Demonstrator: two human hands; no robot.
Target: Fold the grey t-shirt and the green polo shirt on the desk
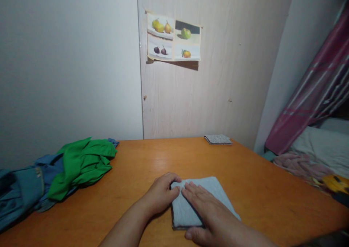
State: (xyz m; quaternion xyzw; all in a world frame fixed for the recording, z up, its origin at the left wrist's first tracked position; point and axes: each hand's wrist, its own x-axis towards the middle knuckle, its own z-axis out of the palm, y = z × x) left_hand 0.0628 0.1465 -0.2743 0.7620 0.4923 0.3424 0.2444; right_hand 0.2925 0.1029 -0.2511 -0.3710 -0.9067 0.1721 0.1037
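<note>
A light grey-blue folded cloth with a dark lower edge lies on the orange-brown wooden table. At the cloth's left edge is my left hand, its thumb and index finger curled over the upper left corner; its other fingers are mostly hidden. My right hand rests flat across the top of the cloth, fingers stretched out toward the left hand and thumb near the front edge.
Crumpled green clothing and blue clothing lie along the table's left side. A small folded checked cloth sits at the far right edge. Beyond the table's right side are a pink curtain and bedding.
</note>
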